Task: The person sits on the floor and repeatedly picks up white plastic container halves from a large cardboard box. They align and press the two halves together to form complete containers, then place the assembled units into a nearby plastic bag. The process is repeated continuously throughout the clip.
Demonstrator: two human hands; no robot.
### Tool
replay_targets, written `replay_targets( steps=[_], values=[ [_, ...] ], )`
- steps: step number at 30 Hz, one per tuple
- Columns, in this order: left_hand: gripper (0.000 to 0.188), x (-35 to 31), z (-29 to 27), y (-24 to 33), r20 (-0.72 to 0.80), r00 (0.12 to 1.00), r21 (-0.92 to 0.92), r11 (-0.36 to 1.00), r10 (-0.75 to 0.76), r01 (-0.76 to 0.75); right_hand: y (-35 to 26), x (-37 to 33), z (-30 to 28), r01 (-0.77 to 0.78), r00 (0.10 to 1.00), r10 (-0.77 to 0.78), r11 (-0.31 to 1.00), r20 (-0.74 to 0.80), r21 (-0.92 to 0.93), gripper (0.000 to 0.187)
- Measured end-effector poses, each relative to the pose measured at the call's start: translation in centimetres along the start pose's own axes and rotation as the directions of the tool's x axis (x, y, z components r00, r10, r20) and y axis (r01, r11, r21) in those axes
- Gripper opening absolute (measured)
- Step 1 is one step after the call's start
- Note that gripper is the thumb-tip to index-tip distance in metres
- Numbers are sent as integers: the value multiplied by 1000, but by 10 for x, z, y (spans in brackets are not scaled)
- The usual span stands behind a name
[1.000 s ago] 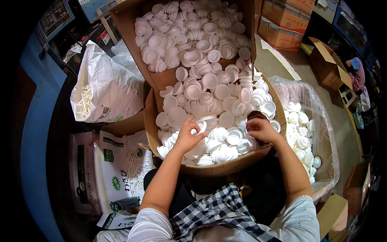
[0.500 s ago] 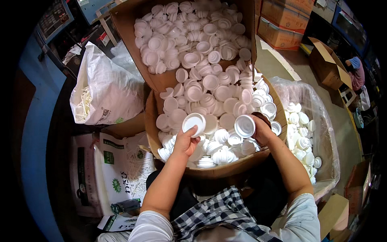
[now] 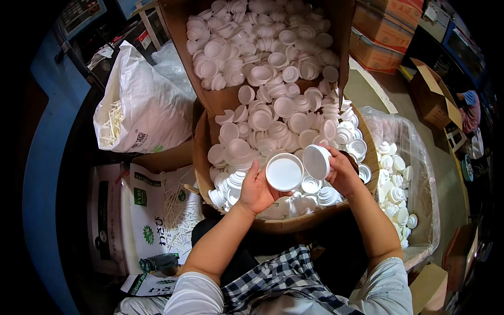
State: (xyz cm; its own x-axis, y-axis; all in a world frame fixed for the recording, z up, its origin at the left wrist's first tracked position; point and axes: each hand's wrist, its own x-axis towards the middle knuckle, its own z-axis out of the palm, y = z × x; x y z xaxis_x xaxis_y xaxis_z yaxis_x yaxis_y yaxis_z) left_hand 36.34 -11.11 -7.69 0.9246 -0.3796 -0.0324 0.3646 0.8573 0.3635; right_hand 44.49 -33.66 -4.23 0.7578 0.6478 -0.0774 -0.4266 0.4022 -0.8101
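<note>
My left hand (image 3: 257, 191) holds a round white plastic cap (image 3: 284, 172), its shallow inner side facing up, thumb raised beside the rim and fingers beneath. In my right hand (image 3: 344, 172) is another white cap (image 3: 316, 162), tilted on edge with its flat face toward the left. The two caps are side by side, close together; whether their rims touch I cannot tell. Both hands are over the near part of a large cardboard box (image 3: 294, 226) heaped with similar ridged white caps (image 3: 261, 119). A dark band shows at my right wrist.
Behind, a tilted carton (image 3: 181, 52) spills more caps into the box. A white woven sack (image 3: 152, 115) of thin white sticks stands left, above loose sticks (image 3: 181, 220) on printed sheeting. At right are a clear plastic bag (image 3: 420, 194) of caps, stacked cartons (image 3: 380, 39) and another person (image 3: 470, 110).
My hands have come closer together, bringing the two caps side by side. The left hand has moved right and its palm has opened; the right cap has turned its flat face leftward.
</note>
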Motion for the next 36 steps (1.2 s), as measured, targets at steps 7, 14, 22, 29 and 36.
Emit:
replay_targets(
  steps=[7, 14, 22, 29, 36],
  values=[
    [50, -1, 1, -1, 26, 999, 19, 999, 32, -32, -4, -5, 8, 185, 983, -178, 960, 50, -209, 56],
    [45, -5, -7, -1, 57, 997, 39, 998, 56, -58, -10, -16, 29, 336, 942, -288, 838, 174, -431, 59],
    [50, 2, -1, -2, 70, 997, 38, 999, 32, -35, -11, -20, 33, 466, 879, -401, 614, 256, -637, 60],
    [54, 0, -9, 0, 30, 999, -8, 1000, 21, -21, -8, -19, 36, 498, 862, -399, 552, 313, -668, 59],
    [69, 1, 0, 6, -105, 994, 11, 999, -30, 32, -6, -21, 37, 492, 869, -390, 619, 304, -612, 59]
  ],
)
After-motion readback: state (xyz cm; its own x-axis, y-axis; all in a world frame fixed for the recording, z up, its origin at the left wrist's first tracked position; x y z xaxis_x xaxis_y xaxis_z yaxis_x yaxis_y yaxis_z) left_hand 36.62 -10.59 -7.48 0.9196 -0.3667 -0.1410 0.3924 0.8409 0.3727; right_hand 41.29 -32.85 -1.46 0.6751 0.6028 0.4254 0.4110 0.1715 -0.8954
